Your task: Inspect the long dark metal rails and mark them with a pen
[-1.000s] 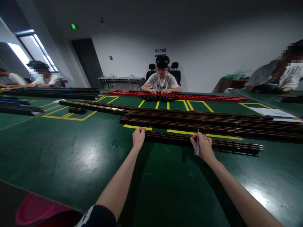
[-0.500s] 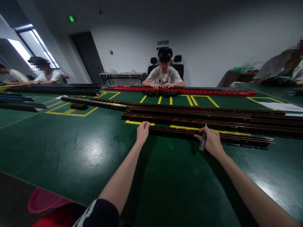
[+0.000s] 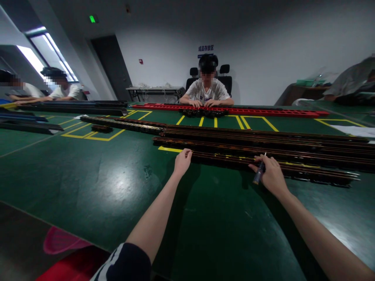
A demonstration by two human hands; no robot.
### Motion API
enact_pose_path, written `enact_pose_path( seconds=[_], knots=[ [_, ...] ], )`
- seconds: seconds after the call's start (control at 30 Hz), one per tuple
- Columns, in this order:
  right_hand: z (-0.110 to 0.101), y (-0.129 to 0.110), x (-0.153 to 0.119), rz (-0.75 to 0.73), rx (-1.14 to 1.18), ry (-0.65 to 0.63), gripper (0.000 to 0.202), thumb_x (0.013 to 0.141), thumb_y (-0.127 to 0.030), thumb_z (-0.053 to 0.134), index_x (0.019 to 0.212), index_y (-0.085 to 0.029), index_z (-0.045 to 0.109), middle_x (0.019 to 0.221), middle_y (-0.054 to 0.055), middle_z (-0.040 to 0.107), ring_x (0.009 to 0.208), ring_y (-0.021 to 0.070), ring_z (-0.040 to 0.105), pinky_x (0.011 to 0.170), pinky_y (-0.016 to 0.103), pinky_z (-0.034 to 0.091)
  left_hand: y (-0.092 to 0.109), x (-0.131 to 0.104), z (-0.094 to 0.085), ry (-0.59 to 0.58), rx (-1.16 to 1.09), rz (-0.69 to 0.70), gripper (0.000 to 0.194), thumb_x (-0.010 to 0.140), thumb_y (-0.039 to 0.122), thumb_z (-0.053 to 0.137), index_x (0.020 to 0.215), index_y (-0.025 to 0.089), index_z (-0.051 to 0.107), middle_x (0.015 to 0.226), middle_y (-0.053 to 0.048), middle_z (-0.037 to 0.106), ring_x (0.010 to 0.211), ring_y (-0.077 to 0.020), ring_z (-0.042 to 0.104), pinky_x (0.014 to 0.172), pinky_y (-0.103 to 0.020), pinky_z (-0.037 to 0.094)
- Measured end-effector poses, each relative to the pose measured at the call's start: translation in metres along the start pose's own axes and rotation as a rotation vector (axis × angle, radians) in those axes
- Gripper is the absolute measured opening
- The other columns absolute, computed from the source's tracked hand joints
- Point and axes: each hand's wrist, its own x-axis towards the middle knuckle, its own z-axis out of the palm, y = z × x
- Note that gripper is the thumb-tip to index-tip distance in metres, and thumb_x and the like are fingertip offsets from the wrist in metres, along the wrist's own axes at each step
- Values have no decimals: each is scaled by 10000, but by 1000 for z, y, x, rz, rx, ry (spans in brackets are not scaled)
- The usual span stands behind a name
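Note:
My left hand pinches the left end of a long dark strip with brownish metallic edges. The strip lies on the green table and runs to the right. My right hand is closed around a slim tool with a dark handle and thin metal tip, too small to name exactly. Its thumb and fingers also touch the front strip near its middle. Just behind lies a bundle of similar long strips, almost parallel, with yellow tape partly showing between.
Across the table a person works at a red rail beside black parts. Dark channels lie at the left, near two more people. A short bundle sits by yellow tape. Below the table edge is a pink basket.
Both hands have shifted slightly right and away from me with the front strip. It now covers more of the yellow tape, closer to the bundle behind. The view has also shifted a little.

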Motion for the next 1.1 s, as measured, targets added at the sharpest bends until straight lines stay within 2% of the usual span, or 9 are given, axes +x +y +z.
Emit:
enact_pose_path(
  seconds=[0.13,0.27,0.4,0.53,0.67,0.73,0.87,1.1],
  knots=[
    [-1,-7,-2,-33,56,9,271,908,-407,398,972,-208,572,1144,145,669,1177,309,566,1034,556,366,0,0,1,5,-12,-8,183,916,204,458,964,180,633,974,-53,699,889,-159,640,779,-267,497],
    [0,-26,1,-9,92,51,262,916,-347,384,1022,-221,588,1142,106,681,1160,280,587,1058,557,338,-1,1,2,12,-41,-15,182,914,211,460,991,188,623,963,-52,697,875,-160,642,757,-267,497],
    [3,-67,11,14,265,6,317,907,-432,436,1045,-217,622,1108,118,683,1067,281,623,955,507,441,-1,1,3,7,-67,-29,181,908,204,465,999,190,621,942,-53,694,851,-160,640,743,-271,495],
    [14,-117,24,125,585,-182,338,904,-495,460,1022,-239,648,925,67,721,895,229,669,820,400,517,-2,1,4,84,-66,-20,182,900,204,473,1012,160,610,937,-74,675,852,-168,625,751,-275,483],
    [34,-151,39,291,811,-219,471,838,-617,496,912,-194,689,739,58,702,699,200,673,651,320,535,-4,1,4,178,12,-46,184,909,212,445,821,164,600,894,-76,660,863,-181,607,748,-278,462],
    [45,-160,44,351,850,-235,540,813,-666,487,787,-169,696,600,47,654,517,168,615,532,293,502,-4,2,3,175,56,-47,253,926,243,417,743,174,578,829,-65,655,834,-184,607,736,-280,449],
    [60,-166,48,397,848,-179,583,788,-702,483,651,-167,671,538,43,617,457,147,580,478,270,469,-4,3,4,137,134,-32,310,950,288,378,722,189,563,762,-43,648,788,-180,609,707,-275,424],
    [71,-163,40,379,901,-170,490,813,-658,482,749,-188,610,583,12,601,445,127,557,434,245,433,-1,3,4,75,192,-41,242,950,279,395,804,194,569,825,-36,676,811,-181,625,749,-290,415]
  ],
)
